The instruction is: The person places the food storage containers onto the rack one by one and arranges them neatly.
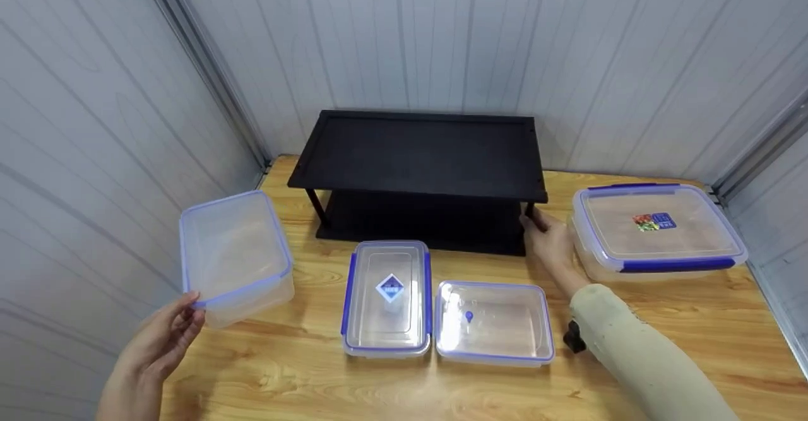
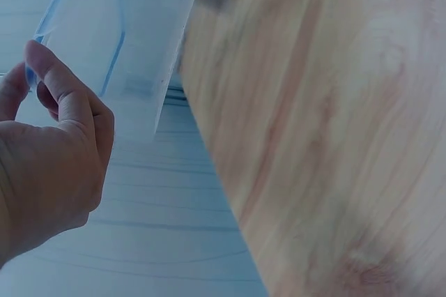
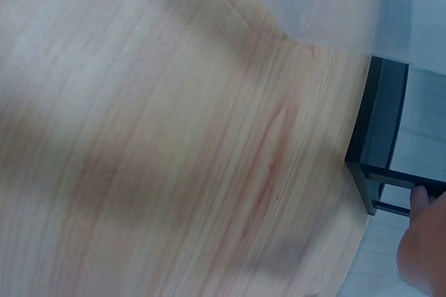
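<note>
My left hand [image 1: 165,339] pinches the near rim corner of a clear container [image 1: 237,250] with a blue rim, at the left of the head view. In the left wrist view the thumb and fingers of the left hand [image 2: 59,136] hold the rim of that container [image 2: 143,39]. My right hand [image 1: 550,244] is at the right front post of a two-tier black shelf [image 1: 423,153]. The right wrist view shows a finger of the right hand [image 3: 424,241] against a bar of the shelf [image 3: 380,112]; the other fingers are mostly hidden.
A lidded container [image 1: 386,298] with blue clips and a container with a blue rim [image 1: 495,323] lie before the shelf. A larger lidded container [image 1: 659,228] stands at the right. A small black object [image 1: 574,337] sits beside the right sleeve. Panel walls surround the wooden table [image 1: 303,370].
</note>
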`<state>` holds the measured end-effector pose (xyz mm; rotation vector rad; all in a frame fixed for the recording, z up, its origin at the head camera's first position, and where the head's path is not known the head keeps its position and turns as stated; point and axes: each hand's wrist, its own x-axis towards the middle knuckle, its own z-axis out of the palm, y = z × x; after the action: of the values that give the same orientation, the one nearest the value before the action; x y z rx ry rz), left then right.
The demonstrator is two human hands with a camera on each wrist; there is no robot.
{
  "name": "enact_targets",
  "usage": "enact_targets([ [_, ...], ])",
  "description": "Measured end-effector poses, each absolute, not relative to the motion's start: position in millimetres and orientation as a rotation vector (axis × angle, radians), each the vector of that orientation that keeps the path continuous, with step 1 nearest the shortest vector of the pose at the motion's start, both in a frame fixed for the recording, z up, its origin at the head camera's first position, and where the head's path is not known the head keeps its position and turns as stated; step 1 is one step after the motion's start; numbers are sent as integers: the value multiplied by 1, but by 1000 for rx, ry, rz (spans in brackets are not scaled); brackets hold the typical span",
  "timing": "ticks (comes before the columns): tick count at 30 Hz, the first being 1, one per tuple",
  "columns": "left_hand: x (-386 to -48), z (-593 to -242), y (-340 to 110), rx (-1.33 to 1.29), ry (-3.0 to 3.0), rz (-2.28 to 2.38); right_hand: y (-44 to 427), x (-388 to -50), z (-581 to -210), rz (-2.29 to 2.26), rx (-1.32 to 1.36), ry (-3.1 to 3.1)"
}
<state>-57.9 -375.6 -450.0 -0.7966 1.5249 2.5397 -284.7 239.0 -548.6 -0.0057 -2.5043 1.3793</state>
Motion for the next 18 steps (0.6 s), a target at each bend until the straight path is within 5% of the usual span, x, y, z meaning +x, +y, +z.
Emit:
enact_targets([
  [18, -78, -381, -377, -643, 1418, 2667, 238, -284, -549, 1329, 46, -2492],
])
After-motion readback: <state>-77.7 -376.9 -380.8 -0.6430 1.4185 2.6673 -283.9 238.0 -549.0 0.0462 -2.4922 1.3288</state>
